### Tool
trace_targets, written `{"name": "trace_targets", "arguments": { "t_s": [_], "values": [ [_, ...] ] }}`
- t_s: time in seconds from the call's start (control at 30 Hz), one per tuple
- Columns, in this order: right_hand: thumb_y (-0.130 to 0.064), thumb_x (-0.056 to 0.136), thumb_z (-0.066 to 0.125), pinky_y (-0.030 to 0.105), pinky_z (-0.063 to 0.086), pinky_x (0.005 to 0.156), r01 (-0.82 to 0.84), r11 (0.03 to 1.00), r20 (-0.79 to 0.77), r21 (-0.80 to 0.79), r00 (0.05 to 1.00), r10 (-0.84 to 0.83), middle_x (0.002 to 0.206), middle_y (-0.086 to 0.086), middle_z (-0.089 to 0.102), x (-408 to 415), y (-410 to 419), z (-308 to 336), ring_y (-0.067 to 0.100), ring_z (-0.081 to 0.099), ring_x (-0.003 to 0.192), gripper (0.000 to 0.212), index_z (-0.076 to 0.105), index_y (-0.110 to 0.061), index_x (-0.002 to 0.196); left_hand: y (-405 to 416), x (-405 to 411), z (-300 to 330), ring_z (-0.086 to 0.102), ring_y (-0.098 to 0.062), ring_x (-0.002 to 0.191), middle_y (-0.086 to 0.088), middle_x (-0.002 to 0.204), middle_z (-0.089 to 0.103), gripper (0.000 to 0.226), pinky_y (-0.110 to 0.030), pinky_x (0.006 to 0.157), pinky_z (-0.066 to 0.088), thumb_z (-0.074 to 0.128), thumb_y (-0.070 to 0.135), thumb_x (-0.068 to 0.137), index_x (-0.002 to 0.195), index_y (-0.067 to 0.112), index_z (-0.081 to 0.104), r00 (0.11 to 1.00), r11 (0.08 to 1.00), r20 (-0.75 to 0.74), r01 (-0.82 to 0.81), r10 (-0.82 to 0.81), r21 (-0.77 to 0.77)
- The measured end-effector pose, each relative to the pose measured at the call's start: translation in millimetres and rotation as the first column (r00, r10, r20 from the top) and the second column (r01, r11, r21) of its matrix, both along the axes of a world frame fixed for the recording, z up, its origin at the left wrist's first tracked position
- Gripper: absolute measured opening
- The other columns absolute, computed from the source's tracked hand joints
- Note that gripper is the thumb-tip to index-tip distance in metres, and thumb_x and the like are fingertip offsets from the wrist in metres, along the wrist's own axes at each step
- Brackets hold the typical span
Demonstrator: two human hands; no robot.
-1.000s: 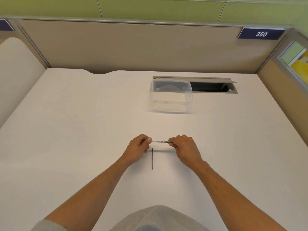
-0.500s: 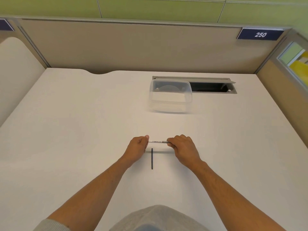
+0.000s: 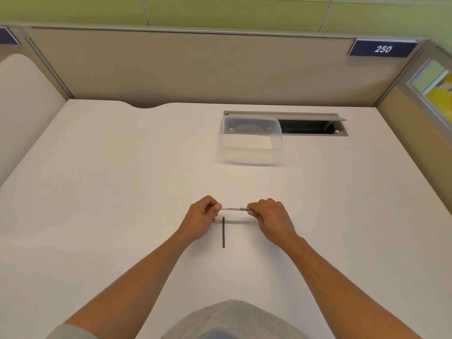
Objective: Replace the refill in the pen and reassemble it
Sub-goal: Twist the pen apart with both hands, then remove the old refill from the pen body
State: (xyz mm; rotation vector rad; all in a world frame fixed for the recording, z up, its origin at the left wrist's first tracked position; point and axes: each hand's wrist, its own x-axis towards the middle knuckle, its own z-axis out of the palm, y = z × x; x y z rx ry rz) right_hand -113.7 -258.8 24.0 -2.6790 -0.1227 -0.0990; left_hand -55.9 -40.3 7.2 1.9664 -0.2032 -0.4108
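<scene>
A thin white pen [image 3: 234,208] with black lettering is held level, a little above the white desk [image 3: 122,192]. My left hand [image 3: 201,218] pinches its left end and my right hand [image 3: 271,217] grips its right end. Both ends of the pen are hidden inside my fingers. A slim black refill [image 3: 223,232] lies on the desk just below the pen, pointing toward me, between my two hands and touching neither.
A clear plastic container [image 3: 250,141] stands farther back on the desk, partly over a grey cable hatch [image 3: 315,127]. Beige partition walls close the desk at the back and the right side.
My hands and the pen have barely shifted. My left fingers have moved slightly on the pen's left end. The black refill lies where it was.
</scene>
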Motion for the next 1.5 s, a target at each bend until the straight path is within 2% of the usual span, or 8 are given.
{"name": "trace_targets", "arguments": {
  "t_s": [0.2, 0.37, 0.5, 0.73, 1.0, 1.17, 1.33, 1.5],
  "values": [
    [-0.02, 0.095, 0.052, 0.039, 0.037, 0.068, -0.008, 1.0, 0.021, 0.012, 1.0, 0.007, 0.078, 0.005, 0.066, 0.0, 3.3, 1.4, 0.028, 0.052, 0.076, 0.016, 0.067, -0.016, 0.099, -6.7, -3.7, 3.2, 0.038, -0.008, 0.053, 0.01, 0.06, 0.046, 0.037, -0.017, 0.052, 0.033, 0.041, 0.03, 0.102, 0.068, 0.017, 0.046, 0.998, 0.991, 0.051, -0.034, 0.028, 0.132],
    [-0.018, 0.094, 0.054, 0.039, 0.039, 0.067, 0.019, 1.0, 0.039, 0.005, 0.999, -0.019, 0.077, 0.005, 0.066, -0.6, -1.5, 1.4, 0.03, 0.053, 0.074, 0.015, 0.068, -0.016, 0.098, -3.4, 1.3, 5.2, 0.028, -0.022, 0.065, -0.009, 0.067, 0.03, 0.045, -0.034, 0.063, 0.024, 0.041, 0.036, 0.099, 0.064, 0.011, 0.029, 0.985, 0.989, -0.097, -0.145, 0.146, 0.016],
    [-0.02, 0.095, 0.053, 0.039, 0.039, 0.067, 0.047, 0.998, 0.022, 0.03, 0.999, -0.048, 0.078, 0.005, 0.066, -2.1, -7.6, -0.7, 0.03, 0.053, 0.074, 0.015, 0.067, -0.016, 0.099, 6.8, 3.1, 4.0, 0.038, -0.02, 0.053, 0.001, 0.052, 0.043, 0.049, -0.032, 0.059, 0.032, 0.048, 0.04, 0.098, 0.054, 0.018, 0.047, 0.975, 0.984, -0.152, -0.17, 0.161, -0.047],
    [-0.023, 0.096, 0.051, 0.038, 0.04, 0.07, 0.08, 0.996, -0.012, 0.046, 0.997, -0.079, 0.081, 0.003, 0.067, -3.1, -10.0, -5.1, 0.028, 0.053, 0.076, 0.017, 0.066, -0.018, 0.101, 14.0, 0.1, -4.0, 0.053, -0.01, 0.06, 0.005, 0.066, 0.064, 0.021, -0.026, 0.06, 0.041, 0.06, 0.025, 0.094, 0.08, 0.01, 0.066, 0.967, 0.965, -0.121, -0.236, 0.223, -0.115],
    [-0.022, 0.096, 0.05, 0.034, 0.035, 0.069, 0.107, 0.993, -0.045, 0.054, 0.993, -0.105, 0.082, 0.002, 0.067, -7.7, -10.9, -10.0, 0.027, 0.052, 0.077, 0.017, 0.066, -0.018, 0.102, 19.4, -5.6, -7.4, 0.061, 0.006, 0.072, 0.013, 0.077, 0.067, 0.008, -0.004, 0.066, 0.042, 0.066, 0.012, 0.088, 0.083, 0.015, 0.071, 0.933, 0.944, 0.187, -0.324, 0.307, 0.065],
    [-0.021, 0.096, 0.051, 0.036, 0.038, 0.071, 0.118, 0.991, -0.059, 0.068, 0.992, -0.114, 0.082, 0.003, 0.067, -10.3, -10.4, -12.1, 0.028, 0.052, 0.077, 0.017, 0.066, -0.018, 0.102, 22.3, -10.1, -17.3, 0.063, -0.015, 0.077, 0.004, 0.081, 0.068, 0.003, -0.027, 0.073, 0.049, 0.066, 0.013, 0.088, 0.087, 0.013, 0.069, 0.927, 0.927, 0.304, -0.296, 0.22, 0.232],
    [-0.021, 0.095, 0.051, 0.038, 0.039, 0.072, 0.121, 0.991, -0.059, 0.066, 0.991, -0.117, 0.082, 0.003, 0.067, -11.3, -11.2, -14.1, 0.028, 0.053, 0.077, 0.017, 0.066, -0.018, 0.101, 25.0, -12.7, -26.3, 0.055, -0.018, 0.074, 0.005, 0.075, 0.059, 0.005, -0.029, 0.063, 0.042, 0.064, 0.017, 0.086, 0.081, 0.016, 0.062, 0.936, 0.884, 0.323, -0.267, 0.142, 0.385],
    [-0.023, 0.096, 0.05, 0.037, 0.039, 0.073, 0.12, 0.991, -0.069, 0.062, 0.991, -0.115, 0.083, 0.003, 0.067, -11.2, -11.3, -16.2, 0.028, 0.052, 0.078, 0.018, 0.066, -0.019, 0.102, 23.9, -13.0, -28.0, 0.054, -0.02, 0.075, 0.003, 0.076, 0.058, 0.011, -0.034, 0.063, 0.046, 0.064, 0.021, 0.084, 0.078, 0.014, 0.058, 0.945, 0.855, 0.302, -0.255, 0.123, 0.452]
  ]
}}
